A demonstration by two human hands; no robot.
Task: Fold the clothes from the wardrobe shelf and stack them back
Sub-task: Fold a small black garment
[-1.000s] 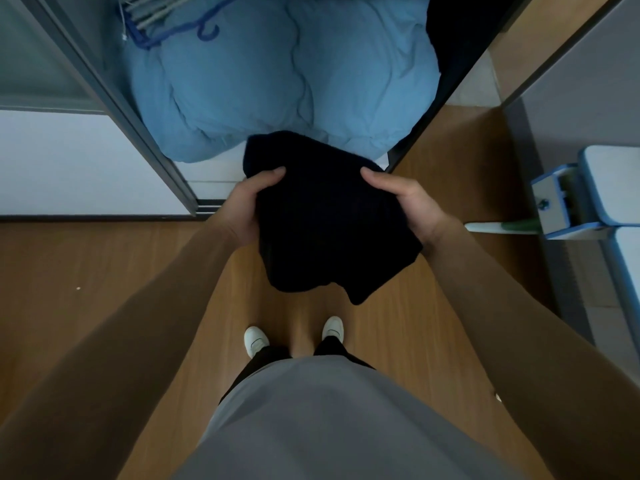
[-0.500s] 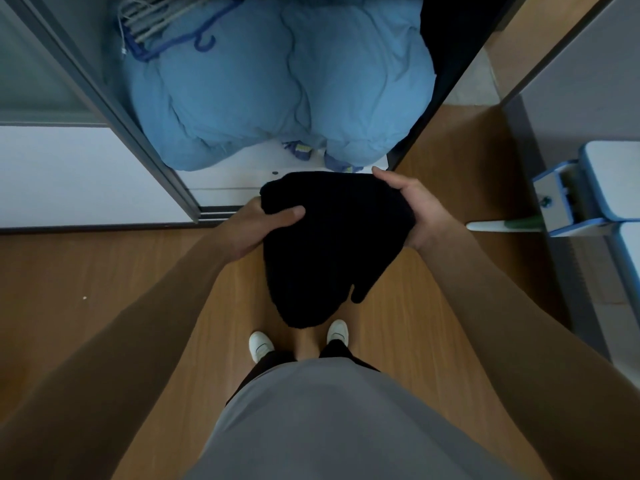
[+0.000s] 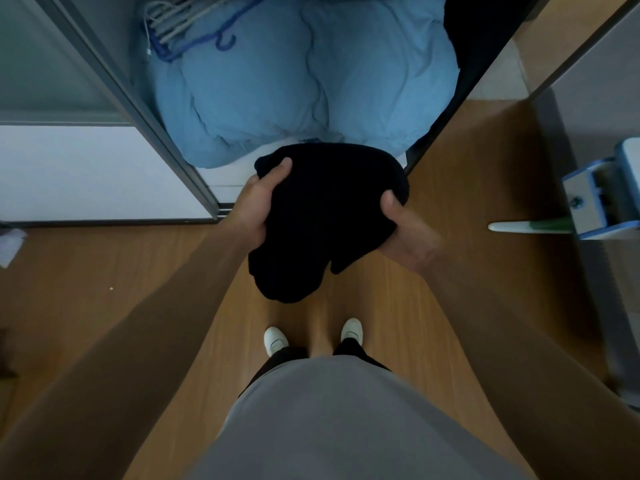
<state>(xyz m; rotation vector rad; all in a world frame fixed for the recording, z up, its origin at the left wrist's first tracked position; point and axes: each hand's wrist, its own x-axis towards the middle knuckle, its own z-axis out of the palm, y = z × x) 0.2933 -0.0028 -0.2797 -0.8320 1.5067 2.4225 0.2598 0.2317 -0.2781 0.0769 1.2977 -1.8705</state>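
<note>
Garment point(image 3: 329, 216) bundled, fold looks unfinished. Your left hand point(image 3: 258, 209) and right hand point(image 3: 403, 233) both clasp it; stacking remains.

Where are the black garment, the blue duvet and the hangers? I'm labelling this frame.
black garment point(image 3: 329, 216), head view, middle of the bundled cloth.
blue duvet point(image 3: 311, 88), head view, centre of its top.
hangers point(image 3: 194, 26), head view, the blue hanger's arm.

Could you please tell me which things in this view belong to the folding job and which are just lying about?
Part of the job:
- black garment, held over the floor
- left hand and right hand, each with a grip on it
- wardrobe shelf

Just lying about:
- blue duvet
- hangers
- white paper scrap on the floor
</note>
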